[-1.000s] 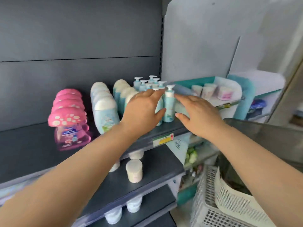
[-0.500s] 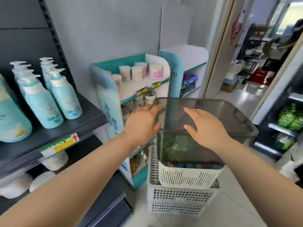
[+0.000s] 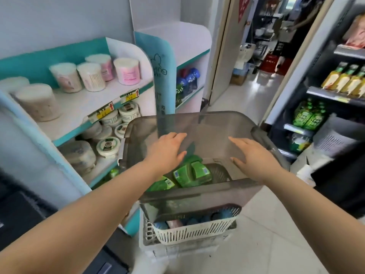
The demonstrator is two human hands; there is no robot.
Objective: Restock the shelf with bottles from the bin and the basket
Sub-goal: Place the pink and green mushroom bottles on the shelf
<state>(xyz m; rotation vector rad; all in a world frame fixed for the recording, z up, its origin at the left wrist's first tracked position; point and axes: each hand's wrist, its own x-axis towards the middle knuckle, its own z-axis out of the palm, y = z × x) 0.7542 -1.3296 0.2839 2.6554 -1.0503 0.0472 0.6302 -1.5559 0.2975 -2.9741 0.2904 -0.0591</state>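
Left hand (image 3: 167, 151): empty, palm down, fingers straight and lying close together; it hangs inside the bin's mouth, just above the green bottles
Right hand (image 3: 254, 157): also empty, fingers straight and slightly fanned, thumb held apart; it is over the right half of the bin and seems to touch nothing
Bin (image 3: 197, 196): smoky see-through tub, sitting on top of the basket
Green bottles (image 3: 189, 173): a few lie on their sides in the bin's left part, labels up; beside them the grated floor shows bare
Basket (image 3: 195, 231): white and slatted, under the bin and itself stacked on a white crate (image 3: 177, 249); blue-topped items show inside it (too blurred to call them bottles with confidence)
Dark shelf (image 3: 17, 214): only a sliver of it at the lower left edge, well apart from both hands
Teal stand (image 3: 88, 48): holds round tubs, just left of the bin; not part of this job as far as I can judge
Changed: a second ago both hands were on the pump bottles up on the dark shelf; half a second ago they had swung to the bin's near rim; now they are past the rim and over the stock
Meaning: one round of placing looks finished and the next pick is starting; stock remains in the bin and the basket, so the restock seems far from done
Next: probably a grab at the green bottles, the left hand being nearer
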